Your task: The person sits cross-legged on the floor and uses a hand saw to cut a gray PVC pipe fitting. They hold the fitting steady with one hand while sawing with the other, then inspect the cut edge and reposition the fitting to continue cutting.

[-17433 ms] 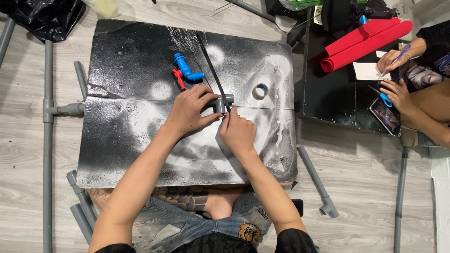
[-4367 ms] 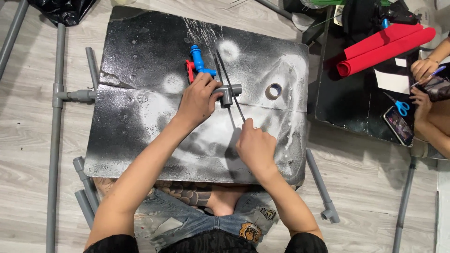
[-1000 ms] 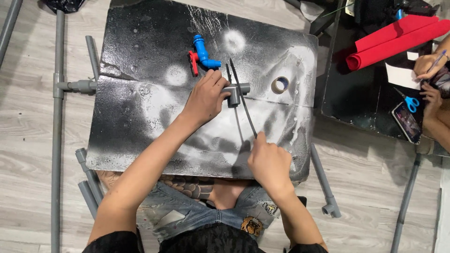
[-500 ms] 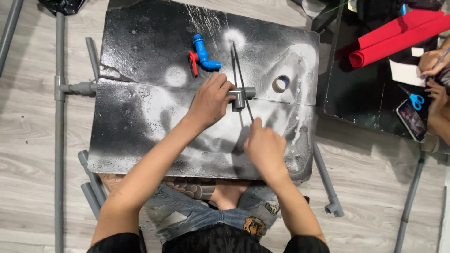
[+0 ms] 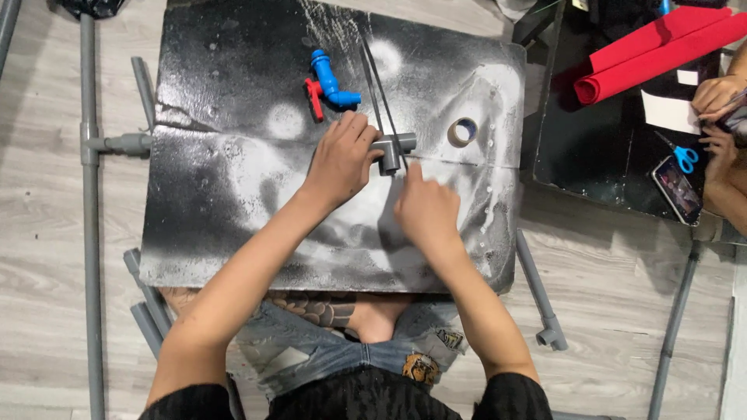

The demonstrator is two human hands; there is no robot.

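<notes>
My left hand (image 5: 342,159) presses down on a small grey pipe tee fitting (image 5: 393,148) that lies on a black board (image 5: 226,202) sprayed with white patches. A thin dark saw blade (image 5: 375,82) runs across the fitting and points away from me. My right hand (image 5: 424,210) is closed on the blade's near end, just below the fitting. A blue tap with a red handle (image 5: 331,82) lies on the board a little beyond my left hand.
A roll of tape (image 5: 463,132) lies right of the fitting. Grey pipes (image 5: 87,225) lie on the wooden floor on both sides of the board. At the right another person's hands (image 5: 712,97) work near red rolls (image 5: 661,50), blue scissors (image 5: 683,155) and a phone (image 5: 675,190).
My right hand has moved forward toward the fitting, pushing the blade farther away from me across it. My left hand has stayed on the fitting.
</notes>
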